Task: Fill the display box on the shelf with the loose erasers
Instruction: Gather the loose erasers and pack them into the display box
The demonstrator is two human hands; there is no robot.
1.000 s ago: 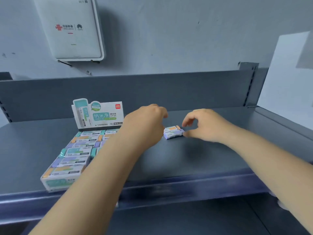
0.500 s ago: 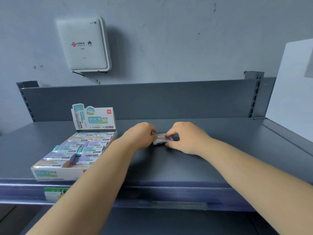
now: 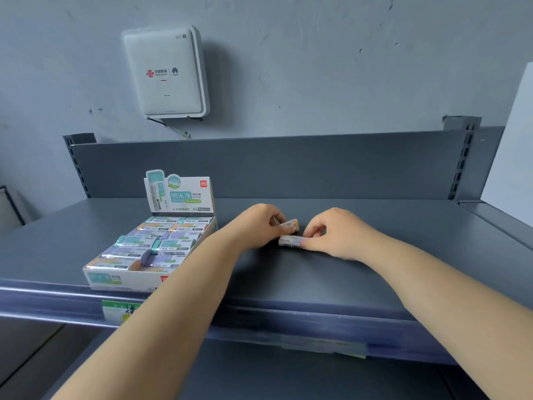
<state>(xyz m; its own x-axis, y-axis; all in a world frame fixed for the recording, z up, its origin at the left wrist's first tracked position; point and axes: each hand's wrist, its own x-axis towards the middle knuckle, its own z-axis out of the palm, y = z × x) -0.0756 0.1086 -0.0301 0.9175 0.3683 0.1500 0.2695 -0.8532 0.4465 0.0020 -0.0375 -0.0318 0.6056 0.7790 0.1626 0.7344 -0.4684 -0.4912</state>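
Note:
A white display box (image 3: 99, 280) with a printed header card (image 3: 180, 194) sits at the left front of the grey shelf (image 3: 288, 278); several wrapped erasers lie in rows inside it. Two loose erasers are in the shelf's middle. My left hand (image 3: 256, 225) pinches an orange-ended eraser (image 3: 290, 225) and holds it just above the shelf. My right hand (image 3: 336, 232) pinches the right end of a purple-ended eraser (image 3: 290, 243), which lies on the shelf below the first one.
A white router box (image 3: 164, 73) hangs on the wall above the shelf's back panel (image 3: 288, 166). A green price label (image 3: 121, 310) is clipped to the shelf's front rail. A white panel (image 3: 513, 145) stands at the right end.
Both hands closed in on the two loose erasers. The left hand has now lifted the orange-ended one apart from the other, which the right hand holds on the shelf.

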